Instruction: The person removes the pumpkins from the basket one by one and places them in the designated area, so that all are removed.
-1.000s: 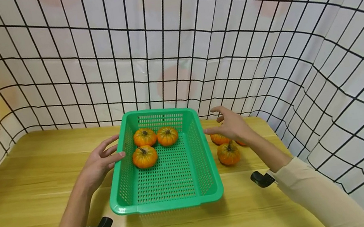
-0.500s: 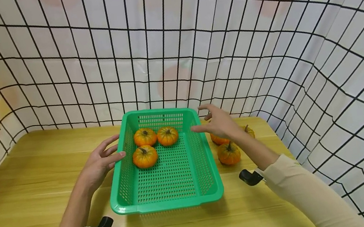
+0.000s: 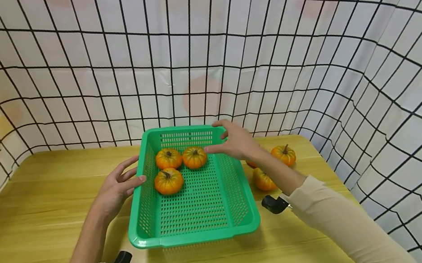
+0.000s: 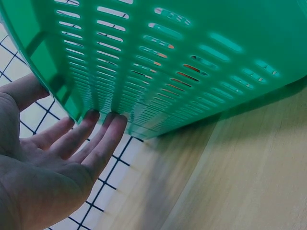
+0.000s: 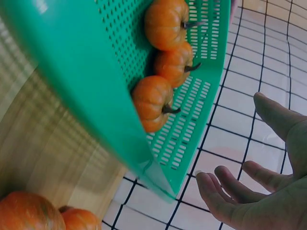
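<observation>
A green plastic basket with perforated walls stands on the table. Inside it, toward the back left, are three small orange pumpkins with brown stems. My left hand holds the basket's left rim, thumb over the edge; in the left wrist view the fingers lie against the outer wall. Over the back right of the basket hovers my right hand, fingers spread and nothing in them. To the right of the basket, other pumpkins sit on the table, partly hidden behind my right forearm.
The wooden table runs up to a white curtain-like backdrop with a black grid at the back and right. Black camera mounts jut from both wrists, close above the table.
My right hand has moved left, from above the loose pumpkins to over the basket's back right, uncovering one pumpkin at the right. The left hand and basket have hardly moved.
</observation>
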### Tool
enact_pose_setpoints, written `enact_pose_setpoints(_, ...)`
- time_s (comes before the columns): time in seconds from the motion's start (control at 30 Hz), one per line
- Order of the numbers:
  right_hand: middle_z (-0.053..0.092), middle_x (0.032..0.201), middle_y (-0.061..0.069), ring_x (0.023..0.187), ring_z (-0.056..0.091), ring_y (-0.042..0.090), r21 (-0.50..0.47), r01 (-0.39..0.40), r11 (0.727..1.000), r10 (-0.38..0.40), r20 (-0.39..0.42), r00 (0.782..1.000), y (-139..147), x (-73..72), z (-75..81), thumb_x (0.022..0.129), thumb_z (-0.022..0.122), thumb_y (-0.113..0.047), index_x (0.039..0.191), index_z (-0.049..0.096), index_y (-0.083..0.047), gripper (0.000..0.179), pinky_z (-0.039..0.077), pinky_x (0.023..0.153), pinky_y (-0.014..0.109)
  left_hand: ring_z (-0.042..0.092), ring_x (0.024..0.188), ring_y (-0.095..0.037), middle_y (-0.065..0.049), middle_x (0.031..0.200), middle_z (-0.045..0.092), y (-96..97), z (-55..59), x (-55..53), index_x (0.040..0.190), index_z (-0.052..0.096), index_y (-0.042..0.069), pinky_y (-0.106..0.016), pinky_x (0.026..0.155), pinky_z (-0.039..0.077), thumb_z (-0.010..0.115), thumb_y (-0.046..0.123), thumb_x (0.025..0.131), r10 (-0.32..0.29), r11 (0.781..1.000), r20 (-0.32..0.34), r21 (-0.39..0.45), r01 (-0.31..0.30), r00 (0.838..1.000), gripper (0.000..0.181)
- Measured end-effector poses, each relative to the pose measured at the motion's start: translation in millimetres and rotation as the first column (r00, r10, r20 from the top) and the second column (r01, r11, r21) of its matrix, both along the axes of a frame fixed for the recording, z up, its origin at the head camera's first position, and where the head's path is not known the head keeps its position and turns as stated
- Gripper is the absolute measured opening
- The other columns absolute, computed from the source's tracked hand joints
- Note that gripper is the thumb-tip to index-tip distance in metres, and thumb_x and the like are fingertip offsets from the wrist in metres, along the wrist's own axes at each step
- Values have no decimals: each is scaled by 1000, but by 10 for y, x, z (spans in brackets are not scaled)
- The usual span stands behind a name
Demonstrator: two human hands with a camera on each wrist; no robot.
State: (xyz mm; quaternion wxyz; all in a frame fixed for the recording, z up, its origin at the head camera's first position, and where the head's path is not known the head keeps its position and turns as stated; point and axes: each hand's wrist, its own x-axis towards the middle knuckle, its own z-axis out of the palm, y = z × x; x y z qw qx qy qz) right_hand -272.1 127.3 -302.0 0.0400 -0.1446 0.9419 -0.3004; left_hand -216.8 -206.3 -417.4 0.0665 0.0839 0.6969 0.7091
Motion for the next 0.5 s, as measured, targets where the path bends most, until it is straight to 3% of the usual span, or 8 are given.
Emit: enact_pose_setpoints(0.5, 62, 135, 12, 116, 63, 31, -27, -19, 999, 20, 50, 999, -333, -18, -92, 84, 83, -45, 152, 44, -22, 82, 56, 91, 44, 65, 116, -16, -26, 157, 38, 1, 0, -4, 161, 25, 12, -28, 91, 57, 68, 16, 97, 6, 1000, 4, -3, -6, 1000, 77)
